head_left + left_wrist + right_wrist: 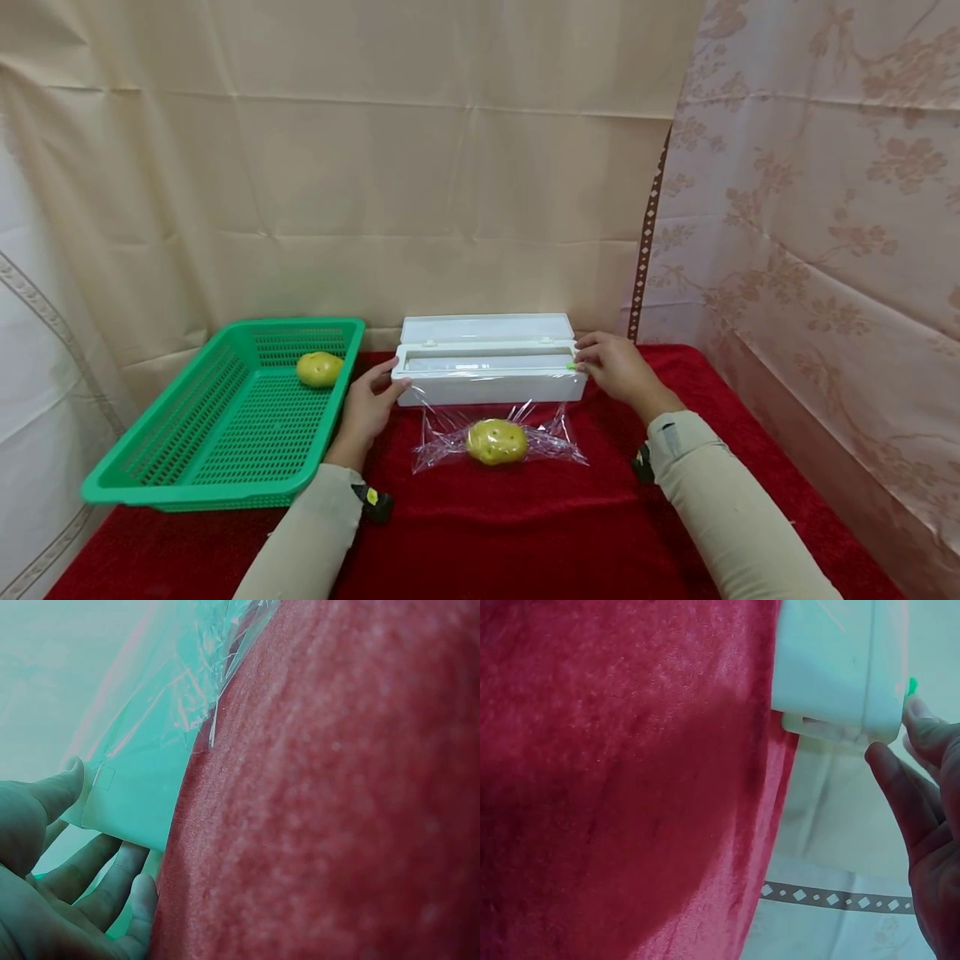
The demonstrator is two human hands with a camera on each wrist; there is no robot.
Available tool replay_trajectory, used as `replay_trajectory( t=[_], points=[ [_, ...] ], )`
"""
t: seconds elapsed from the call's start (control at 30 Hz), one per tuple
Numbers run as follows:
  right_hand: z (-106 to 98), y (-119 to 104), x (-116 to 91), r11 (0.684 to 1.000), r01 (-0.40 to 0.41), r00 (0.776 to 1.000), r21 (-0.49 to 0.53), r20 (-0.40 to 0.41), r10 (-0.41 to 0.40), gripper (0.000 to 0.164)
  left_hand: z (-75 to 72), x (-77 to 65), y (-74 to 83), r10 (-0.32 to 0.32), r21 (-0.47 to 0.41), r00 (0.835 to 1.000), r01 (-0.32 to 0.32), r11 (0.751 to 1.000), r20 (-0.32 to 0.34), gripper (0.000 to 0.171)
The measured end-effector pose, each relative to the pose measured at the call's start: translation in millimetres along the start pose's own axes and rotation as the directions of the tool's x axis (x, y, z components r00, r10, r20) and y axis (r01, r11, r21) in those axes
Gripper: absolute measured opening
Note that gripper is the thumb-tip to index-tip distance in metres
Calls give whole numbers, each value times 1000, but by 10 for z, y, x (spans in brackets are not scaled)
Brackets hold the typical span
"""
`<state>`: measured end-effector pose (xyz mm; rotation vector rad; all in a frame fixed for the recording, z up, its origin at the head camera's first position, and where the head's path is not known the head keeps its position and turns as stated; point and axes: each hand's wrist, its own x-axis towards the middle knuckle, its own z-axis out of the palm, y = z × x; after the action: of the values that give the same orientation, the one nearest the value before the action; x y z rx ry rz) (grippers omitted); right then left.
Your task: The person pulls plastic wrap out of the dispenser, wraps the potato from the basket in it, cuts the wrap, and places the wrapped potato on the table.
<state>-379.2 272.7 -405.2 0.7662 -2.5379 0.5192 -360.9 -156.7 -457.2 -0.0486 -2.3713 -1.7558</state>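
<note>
A white cling film dispenser stands at the back of the table, its lid raised. Clear cling film hangs from its front edge and wraps a potato on the cloth. My left hand grips the dispenser's left end, thumb on the front corner and fingers around the end. At the right end, my right hand has its thumb at the small green slide cutter and its forefinger against the dispenser's corner. In the right wrist view, the cutter shows just past the thumb tip.
On the left is a green plastic basket with another potato inside, close beside my left forearm. Red velvet cloth covers the table. A beige curtain hangs right behind the dispenser, and a floral one lines the right side.
</note>
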Motion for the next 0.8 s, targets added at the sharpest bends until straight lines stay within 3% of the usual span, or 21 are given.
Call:
replay_trajectory(
  t=[0.4, 0.63, 0.8],
  points=[
    [29, 74, -54, 996, 57, 997, 70, -57, -53, 7, -1, -2, 9, -2, -4, 1000, 2, 1000, 2, 56],
    [11, 103, -95, 994, 45, 997, 103, -64, -39, 7, -4, -2, 2, -8, -9, 1000, 8, 1000, 1, 57],
    [-14, 109, -108, 991, -9, 999, 137, -30, 13, 6, -9, 3, -9, -15, -8, 1000, 15, 1000, -1, 57]
  ],
)
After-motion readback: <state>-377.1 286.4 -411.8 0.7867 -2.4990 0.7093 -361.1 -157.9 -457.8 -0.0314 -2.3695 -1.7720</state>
